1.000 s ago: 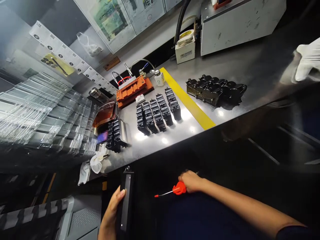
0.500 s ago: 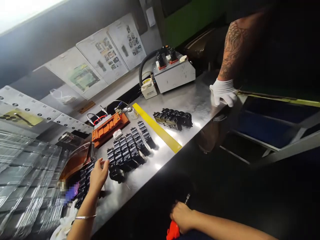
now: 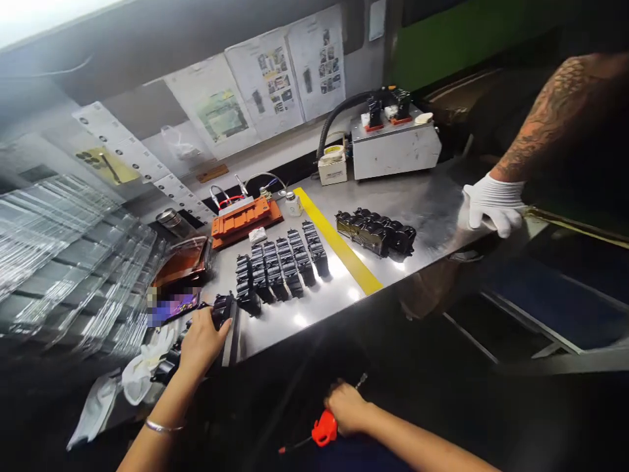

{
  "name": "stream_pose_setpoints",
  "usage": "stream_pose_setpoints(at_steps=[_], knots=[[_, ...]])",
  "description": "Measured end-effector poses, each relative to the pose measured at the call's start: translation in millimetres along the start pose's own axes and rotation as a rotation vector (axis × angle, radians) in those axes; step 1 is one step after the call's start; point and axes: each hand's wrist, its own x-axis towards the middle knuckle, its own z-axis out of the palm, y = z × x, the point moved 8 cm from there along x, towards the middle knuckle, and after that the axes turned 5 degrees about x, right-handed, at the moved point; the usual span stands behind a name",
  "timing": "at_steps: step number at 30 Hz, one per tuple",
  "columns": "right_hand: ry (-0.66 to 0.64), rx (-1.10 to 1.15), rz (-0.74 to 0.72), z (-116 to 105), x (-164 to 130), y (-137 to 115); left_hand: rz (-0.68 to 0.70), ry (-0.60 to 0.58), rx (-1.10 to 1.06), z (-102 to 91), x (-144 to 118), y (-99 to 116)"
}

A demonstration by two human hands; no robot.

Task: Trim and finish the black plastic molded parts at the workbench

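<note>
— Lower left of the frame: is the left hand (image 3: 202,341) on the black parts (image 3: 219,309)?
— Yes, fingers curled over them on the surface (image 3: 295,314); their row runs up-right. The right hand (image 3: 346,408), low centre, grips a red tool (image 3: 322,431).

Ahead of my grip ran a steel tabletop (image 3: 417,203), its surface shiny with small spots of reflected light. A yellow stripe (image 3: 339,242) crossed it from the back edge to the front. Behind the tabletop rose a grey wall (image 3: 147,39) with printed sheets (image 3: 265,88) pinned to it, and farther right a green panel (image 3: 472,33). Bright light came in at the upper left corner. A grey metal box (image 3: 396,147) with a black hose (image 3: 337,118) stood at the back of the tabletop. To the left of my grip lay stacks of clear plastic trays (image 3: 63,262). Below the front edge everything was dark, with pale metal rails (image 3: 560,334) to the right.
</note>
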Motion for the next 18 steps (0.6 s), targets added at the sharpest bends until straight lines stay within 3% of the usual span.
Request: stream_pose_setpoints(at_steps=[5, 9, 11, 13, 18], knots=[[-0.062, -0.120, 0.061, -5.6, -0.3, -8.7, -0.109, -0.108, -0.420, 24.1, 8.0, -19.8], [-0.088, -0.175, 0.056, -3.1, -0.1, -16.7, -0.071, -0.054, -0.980, 32.1, -2.6, -31.1], [-0.088, -0.190, 0.048, -3.2, -1.3, -18.8, -0.118, -0.099, -1.316, 48.5, -29.9, -40.4], [-0.087, -0.191, 0.035, -4.6, -2.7, -18.8, -0.270, -0.184, -1.543, 77.8, -72.7, -52.7], [-0.096, -0.160, 0.025, -15.0, -1.6, -12.6, -0.742, -0.217, -1.840, 163.7, -206.1, -88.3]])
